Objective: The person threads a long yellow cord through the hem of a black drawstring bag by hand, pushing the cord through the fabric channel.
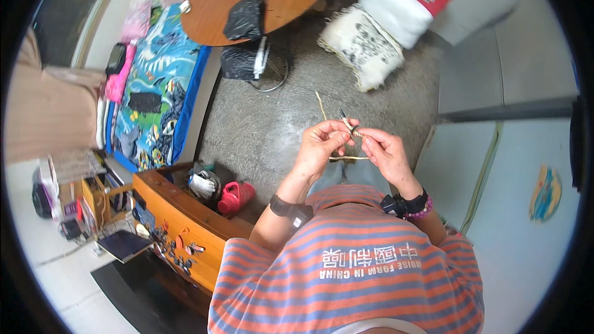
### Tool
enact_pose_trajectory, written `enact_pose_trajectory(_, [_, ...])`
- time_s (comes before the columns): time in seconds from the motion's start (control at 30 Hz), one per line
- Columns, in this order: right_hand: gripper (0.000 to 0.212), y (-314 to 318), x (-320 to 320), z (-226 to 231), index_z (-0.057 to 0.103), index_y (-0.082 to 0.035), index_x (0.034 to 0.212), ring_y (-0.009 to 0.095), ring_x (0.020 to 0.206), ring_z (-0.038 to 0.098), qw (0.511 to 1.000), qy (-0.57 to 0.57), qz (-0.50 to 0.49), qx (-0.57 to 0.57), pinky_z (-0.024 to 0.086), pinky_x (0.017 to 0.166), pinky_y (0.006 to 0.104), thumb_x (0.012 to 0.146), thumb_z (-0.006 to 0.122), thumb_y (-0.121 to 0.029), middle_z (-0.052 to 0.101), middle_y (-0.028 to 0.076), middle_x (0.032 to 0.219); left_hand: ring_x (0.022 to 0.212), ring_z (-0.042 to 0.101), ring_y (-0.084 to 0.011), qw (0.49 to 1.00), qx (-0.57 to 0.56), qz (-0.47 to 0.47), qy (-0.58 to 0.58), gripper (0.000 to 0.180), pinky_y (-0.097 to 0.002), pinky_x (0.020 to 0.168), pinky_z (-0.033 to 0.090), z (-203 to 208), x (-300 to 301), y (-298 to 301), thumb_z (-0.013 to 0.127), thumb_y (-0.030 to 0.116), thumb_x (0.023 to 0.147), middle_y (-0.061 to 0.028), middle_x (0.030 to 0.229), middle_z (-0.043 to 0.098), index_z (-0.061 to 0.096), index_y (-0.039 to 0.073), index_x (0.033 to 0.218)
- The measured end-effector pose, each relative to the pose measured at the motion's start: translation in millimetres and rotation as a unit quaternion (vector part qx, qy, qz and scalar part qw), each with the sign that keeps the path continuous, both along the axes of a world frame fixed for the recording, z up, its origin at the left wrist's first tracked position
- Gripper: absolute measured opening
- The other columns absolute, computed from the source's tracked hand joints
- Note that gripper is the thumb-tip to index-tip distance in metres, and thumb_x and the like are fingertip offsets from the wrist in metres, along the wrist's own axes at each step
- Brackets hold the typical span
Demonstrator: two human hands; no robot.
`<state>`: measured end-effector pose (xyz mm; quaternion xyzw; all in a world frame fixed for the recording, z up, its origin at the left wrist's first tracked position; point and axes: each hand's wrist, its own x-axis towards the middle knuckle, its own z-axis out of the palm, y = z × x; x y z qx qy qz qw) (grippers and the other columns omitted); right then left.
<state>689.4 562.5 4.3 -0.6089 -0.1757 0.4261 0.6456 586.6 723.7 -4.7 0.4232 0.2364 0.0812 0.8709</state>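
Note:
In front of my chest, my left hand point(324, 143) and my right hand point(385, 150) are close together, fingertips nearly touching. Both pinch a thin pale cord point(320, 104), whose one end sticks up beyond the left fingers. Another stretch of it hangs in a loop below the hands. Between the fingertips the cord looks twisted or braided, with a small dark piece across it. A slim dark-tipped stick point(342, 113) rises there too; its kind is too small to tell. Dark bands circle both wrists, and the right wrist also wears pink beads.
A round wooden table point(291, 1) with bowls and a black bag point(245, 17) stands ahead left. Left is a bed with a blue patterned cover point(158, 68). A white cushion point(362, 46) lies ahead. A red jug point(235, 197) stands by the wooden cabinet point(179, 226). Pale panels rise at right.

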Motion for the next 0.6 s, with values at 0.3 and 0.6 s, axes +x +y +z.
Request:
enact_pose_trajectory(0.3, [0.029,156.9,104.0,-5.4,0.061,0.003,0.125,0.006,0.078,0.058,0.981,0.009,0.191,0.044,0.046,0.064,0.0194,0.097,0.058,-0.004,0.063,0.002,0.089,0.073,0.067,-0.0091,0.969,0.089,0.229,0.034,0.005,-0.0207,0.059,0.048,-0.9,56.9,90.6,0.067,0.000,0.091,-0.0059,0.089,0.071,0.066,0.000,0.096])
enact_pose_trajectory(0.6, [0.023,275.3,149.2,2.4,0.068,0.003,0.115,0.006,0.074,0.059,0.913,0.050,0.397,0.082,0.047,0.062,0.0189,0.092,0.065,0.002,0.064,0.001,0.091,0.074,0.068,-0.0108,0.874,0.112,0.466,0.082,0.015,-0.0227,0.057,0.052,26.6,84.2,127.2,0.069,-0.001,0.090,-0.0065,0.087,0.070,0.059,0.000,0.101])
